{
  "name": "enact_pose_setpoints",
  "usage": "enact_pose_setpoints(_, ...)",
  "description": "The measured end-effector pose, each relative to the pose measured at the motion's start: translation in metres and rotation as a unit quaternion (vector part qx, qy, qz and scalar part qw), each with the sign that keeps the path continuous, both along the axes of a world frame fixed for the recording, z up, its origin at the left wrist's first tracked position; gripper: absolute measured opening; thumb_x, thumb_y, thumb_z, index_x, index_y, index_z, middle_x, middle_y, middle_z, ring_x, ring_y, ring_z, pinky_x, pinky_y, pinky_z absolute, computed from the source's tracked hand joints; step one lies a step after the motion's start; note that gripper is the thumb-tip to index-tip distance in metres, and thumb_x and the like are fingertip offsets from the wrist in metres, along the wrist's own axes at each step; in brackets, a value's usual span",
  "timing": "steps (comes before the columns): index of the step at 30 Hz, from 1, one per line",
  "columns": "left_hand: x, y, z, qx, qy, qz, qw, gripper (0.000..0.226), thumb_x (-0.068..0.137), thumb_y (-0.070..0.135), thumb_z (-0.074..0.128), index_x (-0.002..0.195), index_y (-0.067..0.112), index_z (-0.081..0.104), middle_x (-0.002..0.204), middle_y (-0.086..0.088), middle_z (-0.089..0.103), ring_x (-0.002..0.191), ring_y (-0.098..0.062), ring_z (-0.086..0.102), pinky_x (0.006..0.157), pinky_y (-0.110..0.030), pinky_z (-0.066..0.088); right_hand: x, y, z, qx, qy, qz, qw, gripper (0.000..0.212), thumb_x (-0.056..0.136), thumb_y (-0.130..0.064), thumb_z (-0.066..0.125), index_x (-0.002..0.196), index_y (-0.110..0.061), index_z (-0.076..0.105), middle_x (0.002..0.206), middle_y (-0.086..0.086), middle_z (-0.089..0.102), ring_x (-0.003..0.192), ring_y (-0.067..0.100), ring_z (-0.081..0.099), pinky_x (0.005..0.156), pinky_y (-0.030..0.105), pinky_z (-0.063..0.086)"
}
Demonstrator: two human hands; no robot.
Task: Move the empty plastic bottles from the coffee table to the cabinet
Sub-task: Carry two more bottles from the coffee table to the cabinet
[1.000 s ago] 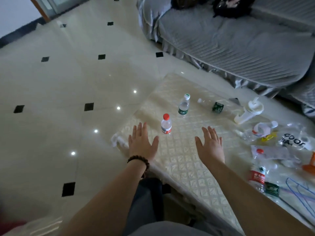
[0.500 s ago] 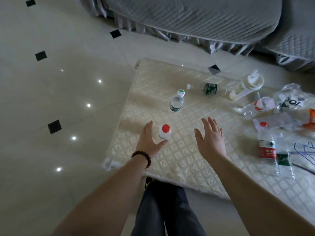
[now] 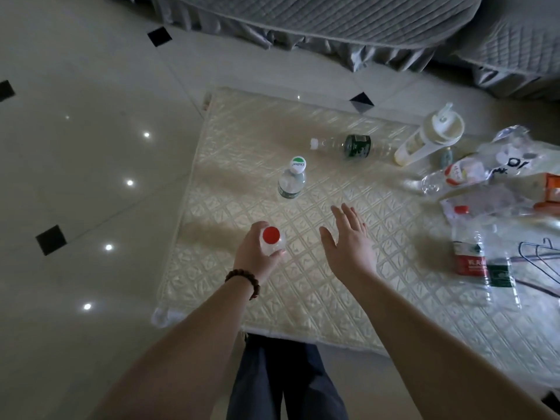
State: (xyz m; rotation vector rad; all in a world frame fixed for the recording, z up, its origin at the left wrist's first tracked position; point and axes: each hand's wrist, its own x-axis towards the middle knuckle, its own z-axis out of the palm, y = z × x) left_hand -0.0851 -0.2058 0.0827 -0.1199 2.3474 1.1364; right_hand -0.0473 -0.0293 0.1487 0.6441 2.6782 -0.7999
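On a quilted cream tabletop (image 3: 318, 286) above glossy tiled floor (image 3: 91, 86), the left hand (image 3: 257, 256) grips an upright red-capped bottle (image 3: 271, 240) while the right hand (image 3: 348, 241) hovers open beside it.

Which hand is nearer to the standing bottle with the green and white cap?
Left. The left hand, gripping the red-capped bottle, is just below the green-capped bottle; the right hand is lower right.

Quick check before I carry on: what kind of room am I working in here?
Most likely a home living room: a low coffee table under a quilted cream cover, a grey covered sofa behind it, and glossy tiled floor. Empty bottles and household clutter lie on the table.
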Motion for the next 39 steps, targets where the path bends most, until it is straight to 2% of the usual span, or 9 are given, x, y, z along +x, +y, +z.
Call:
enact_pose_setpoints(3, -0.015, -0.002, 0.012, 0.031, 0.018, 0.039, 0.999, 0.043, 0.071, 0.023, 0.076, 0.104, 0.03, 0.048, 0.093, 0.012, 0.062, 0.088, -0.007, 0.061, 0.073, -0.021, 0.048, -0.013, 0.004, -0.001, -0.023, 0.008, 0.004, 1.0, 0.063, 0.095, -0.045, 0.047, 0.149, -0.022, 0.024, 0.16, 0.0, 0.018, 0.148, 0.015, 0.008, 0.12, 0.038, 0.014)
enact_pose_setpoints(6, -0.033, -0.007, 0.026, 0.034, 0.07, 0.068, 0.995, 0.048, 0.07, 0.023, 0.08, 0.107, 0.026, 0.049, 0.09, 0.016, 0.055, 0.083, -0.003, 0.055, 0.07, -0.013, 0.039, -0.04, 0.006, -0.006, -0.072, 0.022, -0.002, 0.997, 0.077, 0.086, -0.049, 0.06, 0.149, -0.022, 0.024, 0.158, -0.002, 0.021, 0.146, 0.015, 0.016, 0.117, 0.038, 0.023)
enact_pose_setpoints(13, -0.063, -0.024, 0.021, 0.011, 0.124, 0.126, 0.984, 0.052, 0.069, 0.032, 0.08, 0.112, 0.023, 0.052, 0.101, 0.008, 0.062, 0.095, -0.012, 0.059, 0.083, -0.029, 0.047, -0.11, 0.003, -0.047, -0.136, 0.063, -0.025, 0.988, 0.103, 0.073, -0.043, 0.077, 0.151, -0.026, 0.011, 0.157, 0.0, 0.025, 0.143, 0.019, 0.025, 0.112, 0.037, 0.029)
enact_pose_setpoints(16, -0.067, -0.031, 0.016, 0.002, 0.132, 0.141, 0.981, 0.05, 0.069, 0.032, 0.08, 0.11, 0.027, 0.052, 0.101, 0.011, 0.061, 0.096, -0.011, 0.059, 0.084, -0.029, 0.047, -0.122, 0.0, -0.065, -0.16, 0.07, -0.034, 0.984, 0.094, 0.075, -0.034, 0.077, 0.149, -0.027, 0.019, 0.153, -0.002, 0.033, 0.139, 0.018, 0.033, 0.11, 0.036, 0.033)
enact_pose_setpoints(20, -0.067, -0.034, 0.013, -0.003, 0.137, 0.147, 0.98, 0.051, 0.068, 0.036, 0.079, 0.111, 0.027, 0.053, 0.102, 0.009, 0.062, 0.097, -0.012, 0.06, 0.087, -0.031, 0.048, -0.125, -0.003, -0.075, -0.177, 0.082, -0.025, 0.98, 0.062, 0.08, -0.026, 0.073, 0.135, -0.023, 0.042, 0.127, 0.001, 0.057, 0.114, 0.021, 0.053, 0.085, 0.026, 0.039)
enact_pose_setpoints(22, -0.066, -0.033, 0.017, 0.0, 0.142, 0.145, 0.979, 0.052, 0.066, 0.041, 0.077, 0.11, 0.028, 0.053, 0.102, 0.009, 0.063, 0.097, -0.012, 0.06, 0.086, -0.033, 0.05, -0.123, -0.003, -0.07, -0.186, 0.093, -0.021, 0.978, 0.058, 0.081, -0.026, 0.072, 0.132, -0.022, 0.045, 0.124, 0.001, 0.058, 0.11, 0.019, 0.053, 0.083, 0.024, 0.037)
enact_pose_setpoints(28, -0.062, -0.017, 0.063, 0.004, 0.162, 0.112, 0.98, 0.055, 0.066, 0.039, 0.081, 0.112, 0.024, 0.054, 0.105, 0.009, 0.062, 0.099, -0.011, 0.058, 0.088, -0.033, 0.049, -0.096, 0.012, -0.002, -0.184, 0.131, -0.046, 0.973, 0.054, 0.081, -0.029, 0.073, 0.128, -0.023, 0.048, 0.117, -0.01, 0.056, 0.096, 0.003, 0.046, 0.07, 0.008, 0.033)
enact_pose_setpoints(32, -0.056, 0.001, 0.119, 0.015, 0.188, 0.067, 0.98, 0.057, 0.067, 0.034, 0.083, 0.114, 0.018, 0.054, 0.107, 0.003, 0.061, 0.098, -0.011, 0.055, 0.082, -0.025, 0.041, -0.059, 0.033, 0.071, -0.169, 0.144, -0.076, 0.972, 0.052, 0.08, -0.03, 0.073, 0.126, -0.024, 0.05, 0.114, -0.011, 0.055, 0.097, 0.007, 0.048, 0.078, 0.022, 0.036)
enact_pose_setpoints(39, -0.027, 0.023, 0.201, 0.019, 0.217, -0.01, 0.976, 0.058, 0.068, 0.039, 0.081, 0.114, 0.015, 0.053, 0.105, 0.0, 0.058, 0.093, -0.014, 0.053, 0.075, -0.024, 0.037, 0.023, 0.053, 0.168, -0.105, 0.182, -0.157, 0.965, 0.044, 0.081, -0.033, 0.072, 0.119, -0.02, 0.054, 0.106, -0.007, 0.056, 0.094, 0.012, 0.051, 0.078, 0.025, 0.036)
